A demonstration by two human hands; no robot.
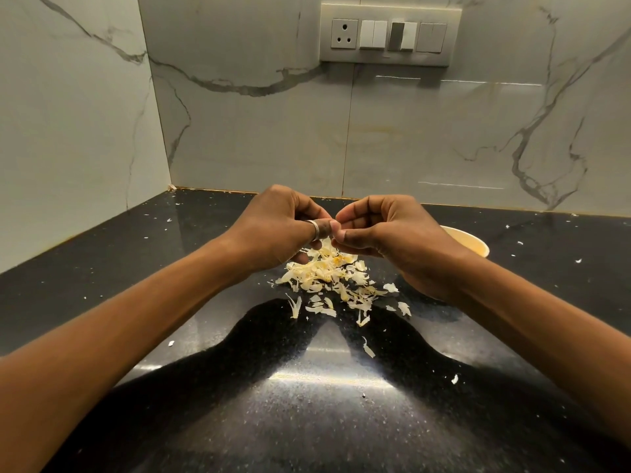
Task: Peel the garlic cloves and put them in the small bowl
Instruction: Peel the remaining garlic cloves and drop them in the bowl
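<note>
- Your left hand (276, 223) is held up over the worktop (102, 254) with its back towards you, the wrist bent and the knuckles arched high.
- Its fingers are curled in under the palm. The digit nearest you wears a metal ring (316, 230) and points across towards the other hand.
- Your right hand (392, 230) mirrors it from the other side, its back turned up and out and its fingers (362, 213) folded in towards the palm.
- The right thumb (348, 238) lies along the lower edge of that hand, and its tip touches the ringed digit.
- Both forearms are bare and come in from the lower corners, meeting in a narrow V where the fingertips join.
- Each grip is drawn together at that meeting point. The curled fingers hide the spot, so I cannot tell whether either grip is clamped on a clove.
- The garlic peels (327, 278) lie in a loose pale heap on the worktop, directly below and just in front of your joined fingertips.
- Stray flakes (368, 349) are scattered nearer to you and off to both sides.
- The small bowl (467, 242) stands on the worktop just behind your right hand. The hand covers most of it, so only the right part of its cream rim and wall shows, and its contents are out of sight.
- A marble wall (273, 131) with a switch plate (389, 34) rises behind the worktop.
</note>
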